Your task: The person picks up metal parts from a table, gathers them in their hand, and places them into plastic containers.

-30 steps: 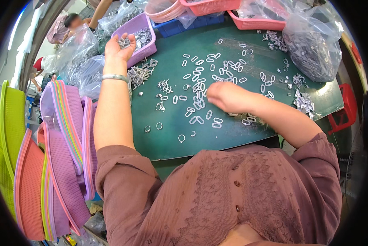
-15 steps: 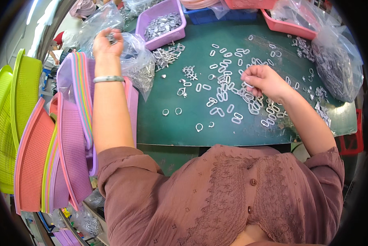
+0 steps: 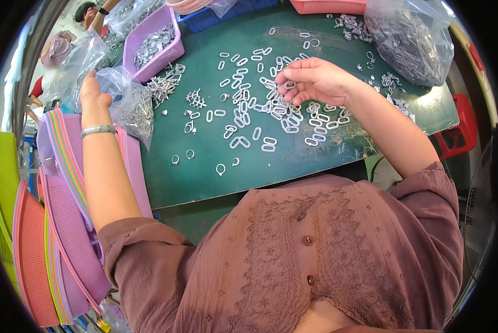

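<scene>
My right hand [image 3: 320, 82] is over the spread of small silver oval links [image 3: 290, 119] on the green table. Its fingers are loosely curled, and one oval link [image 3: 289, 85] shows at them. My left hand [image 3: 96, 94] is stretched out at the far left, over a clear plastic bag [image 3: 133, 111] of small silver metal parts. Its fingertips are mostly hidden, so I cannot tell what they hold. Between the hands lie a pile of branched silver pieces [image 3: 164, 87], a smaller cluster [image 3: 195, 99] and a few silver rings [image 3: 220, 168].
A purple basket [image 3: 179, 47] of flat grey pieces stands at the back left, a blue bin [image 3: 227, 18] beside it. A filled clear bag [image 3: 410, 50] sits back right. Stacked plastic baskets [image 3: 71, 222] crowd the left; a red stool [image 3: 461, 127] is right. Another person [image 3: 88, 14] is far left.
The view has swung, shifting the table left in the picture. My right hand has loosened from a pinch, its fingers reaching left over the links. My left hand's fingers now point away, over the bag.
</scene>
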Tool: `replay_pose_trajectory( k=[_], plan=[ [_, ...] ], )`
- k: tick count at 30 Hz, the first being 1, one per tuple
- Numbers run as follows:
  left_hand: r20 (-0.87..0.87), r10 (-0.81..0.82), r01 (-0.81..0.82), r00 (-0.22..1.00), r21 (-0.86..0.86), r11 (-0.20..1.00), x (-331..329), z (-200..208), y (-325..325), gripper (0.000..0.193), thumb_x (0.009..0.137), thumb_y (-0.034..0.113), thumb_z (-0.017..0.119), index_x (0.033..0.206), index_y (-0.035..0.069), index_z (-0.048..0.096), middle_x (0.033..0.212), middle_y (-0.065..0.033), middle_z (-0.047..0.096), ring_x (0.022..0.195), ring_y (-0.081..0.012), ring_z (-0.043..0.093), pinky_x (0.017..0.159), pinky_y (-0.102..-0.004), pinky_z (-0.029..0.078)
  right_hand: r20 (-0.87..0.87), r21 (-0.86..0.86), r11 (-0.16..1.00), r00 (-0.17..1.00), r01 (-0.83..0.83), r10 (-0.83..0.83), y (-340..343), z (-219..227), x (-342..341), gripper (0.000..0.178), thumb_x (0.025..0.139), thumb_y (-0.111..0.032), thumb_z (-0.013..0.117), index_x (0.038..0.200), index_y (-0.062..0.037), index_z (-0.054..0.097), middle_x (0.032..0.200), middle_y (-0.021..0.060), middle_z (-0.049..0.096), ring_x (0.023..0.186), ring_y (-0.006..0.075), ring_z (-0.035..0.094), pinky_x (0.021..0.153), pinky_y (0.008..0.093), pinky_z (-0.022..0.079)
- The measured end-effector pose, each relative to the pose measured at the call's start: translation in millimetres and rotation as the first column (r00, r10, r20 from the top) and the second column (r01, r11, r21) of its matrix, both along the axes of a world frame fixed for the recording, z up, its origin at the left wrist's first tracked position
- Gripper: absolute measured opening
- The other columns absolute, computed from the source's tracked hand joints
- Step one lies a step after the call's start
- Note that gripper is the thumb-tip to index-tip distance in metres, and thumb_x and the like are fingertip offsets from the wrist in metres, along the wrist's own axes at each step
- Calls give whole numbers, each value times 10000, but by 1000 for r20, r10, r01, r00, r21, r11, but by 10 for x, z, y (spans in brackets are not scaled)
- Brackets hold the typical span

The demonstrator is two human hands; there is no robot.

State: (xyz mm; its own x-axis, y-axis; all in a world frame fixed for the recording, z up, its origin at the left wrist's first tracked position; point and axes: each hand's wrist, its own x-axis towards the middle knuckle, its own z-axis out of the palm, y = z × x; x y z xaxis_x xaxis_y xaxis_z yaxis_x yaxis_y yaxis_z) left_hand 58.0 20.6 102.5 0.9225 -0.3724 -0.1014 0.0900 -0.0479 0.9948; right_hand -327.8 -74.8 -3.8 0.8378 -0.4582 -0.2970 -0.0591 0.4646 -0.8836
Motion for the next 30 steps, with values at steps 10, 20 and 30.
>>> replay_pose_trajectory(
  k=[10, 20, 30],
  plan=[
    [602, -117, 63, 790, 109, 992, 502, -578, 82, 395, 774, 193, 575, 1098, -28, 526, 1180, -154, 484, 1065, -225, 479, 892, -312, 365, -421, -746, 415, 851, -521, 314, -89, 65, 120, 227, 783, -119, 558, 979, -10, 588, 883, 77, 628, 804, 147, 572, 747, 285, 450],
    [504, -796, 381, 336, 700, 604, -693, -1453, -728, 300, 760, 94, 476, 1033, 63, 595, 972, -151, 607, 959, -292, 562, 853, -349, 425, -546, -830, 98, 761, -550, -352, -1289, -134, 930, 297, 680, -17, 495, 957, -39, 603, 959, 170, 604, 915, 302, 574, 786, 360, 450],
    [249, -932, 307, 262, 894, 325, -965, -1367, -1151, 352, 748, 5, 469, 1073, 87, 575, 1137, -144, 502, 1070, -291, 488, 907, -345, 390, -607, -753, -45, 721, -656, -334, -1316, -220, 1128, 262, 695, -53, 508, 937, -11, 601, 981, 181, 597, 934, 311, 569, 785, 379, 457]
  ],
)
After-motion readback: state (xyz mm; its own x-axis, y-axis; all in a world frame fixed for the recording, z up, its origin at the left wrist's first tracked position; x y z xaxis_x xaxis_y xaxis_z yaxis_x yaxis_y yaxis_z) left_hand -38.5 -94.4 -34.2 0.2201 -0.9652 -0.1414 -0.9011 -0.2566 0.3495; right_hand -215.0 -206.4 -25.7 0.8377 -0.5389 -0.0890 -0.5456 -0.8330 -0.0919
